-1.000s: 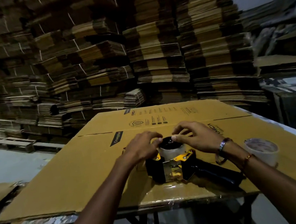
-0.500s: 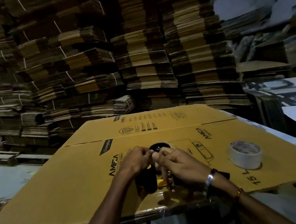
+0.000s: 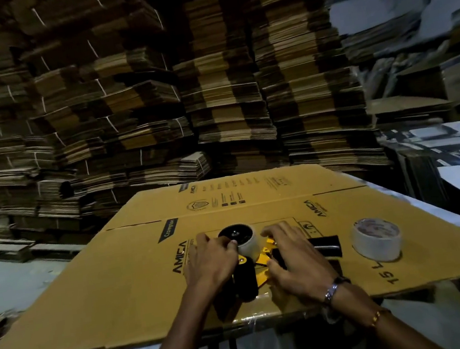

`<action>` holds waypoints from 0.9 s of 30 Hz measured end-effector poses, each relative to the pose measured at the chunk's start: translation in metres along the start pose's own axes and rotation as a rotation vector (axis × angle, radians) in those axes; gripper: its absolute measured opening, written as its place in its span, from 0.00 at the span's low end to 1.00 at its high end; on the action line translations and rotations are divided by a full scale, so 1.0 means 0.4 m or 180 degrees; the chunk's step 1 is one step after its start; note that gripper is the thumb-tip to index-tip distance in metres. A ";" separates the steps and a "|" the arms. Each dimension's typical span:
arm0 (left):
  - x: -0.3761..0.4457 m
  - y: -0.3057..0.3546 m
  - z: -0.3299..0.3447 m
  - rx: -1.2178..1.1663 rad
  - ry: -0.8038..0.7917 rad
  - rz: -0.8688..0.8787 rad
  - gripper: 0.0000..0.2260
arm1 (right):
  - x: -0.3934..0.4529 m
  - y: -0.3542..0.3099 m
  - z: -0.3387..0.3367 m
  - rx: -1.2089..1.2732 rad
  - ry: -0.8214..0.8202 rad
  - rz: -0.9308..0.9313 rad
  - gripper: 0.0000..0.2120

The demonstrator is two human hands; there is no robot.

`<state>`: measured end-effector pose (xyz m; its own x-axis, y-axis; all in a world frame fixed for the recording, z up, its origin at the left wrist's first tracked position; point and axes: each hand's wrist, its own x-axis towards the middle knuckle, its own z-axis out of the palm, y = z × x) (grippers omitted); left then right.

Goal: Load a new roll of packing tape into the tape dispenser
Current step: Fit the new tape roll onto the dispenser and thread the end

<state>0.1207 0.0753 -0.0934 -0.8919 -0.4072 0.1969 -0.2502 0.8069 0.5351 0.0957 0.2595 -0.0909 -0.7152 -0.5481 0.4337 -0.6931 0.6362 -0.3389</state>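
- We see the roll (image 3: 249, 242) on the black hub (image 3: 235, 233) of the dispenser (image 3: 259, 261), which lies on its side on the cardboard sheet (image 3: 125, 279), near its near edge.
- Our left hand (image 3: 212, 260) curls against the roll's left side, thumb tip touching its rim. Our right hand (image 3: 292, 254) lies over the yellow frame and black body, fingers spread and bent; whether it grips or only presses, we cannot tell.
- Risk 1, as we judge it: the roll may sit crooked or not fully down on the hub, so it binds when pulled. An uneven push from 1 side would cause that.
- Risk 2: the roll may be loaded with its sticky side facing the wrong way; we cannot read the winding direction here.
- Risk 3: the right fingers lie close to the frame's metal parts, where a blade may sit; a slip could nick them.
- The sheet's near edge overhangs just behind the dispenser, so a backward tug could slide it off.
- A second roll (image 3: 376, 238) stands to the right, well apart; open cardboard lies left and far.
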 end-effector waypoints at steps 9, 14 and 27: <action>-0.041 0.046 0.021 -0.0168 0.0253 -0.0307 0.17 | 0.064 0.008 0.009 -0.0140 -0.0300 0.0283 0.17; -0.043 0.046 0.026 -0.0227 0.0294 -0.0341 0.17 | 0.106 -0.007 -0.001 -0.0444 -0.0645 0.0511 0.20; -0.060 0.053 0.017 -0.0334 0.0365 -0.0321 0.17 | 0.143 -0.009 0.061 -0.0742 -0.0293 0.0660 0.14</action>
<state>0.1343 0.1051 -0.0924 -0.8139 -0.5347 0.2272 -0.2901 0.7129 0.6384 0.0551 0.2126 -0.0852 -0.8516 -0.4338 0.2943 -0.5000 0.8409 -0.2073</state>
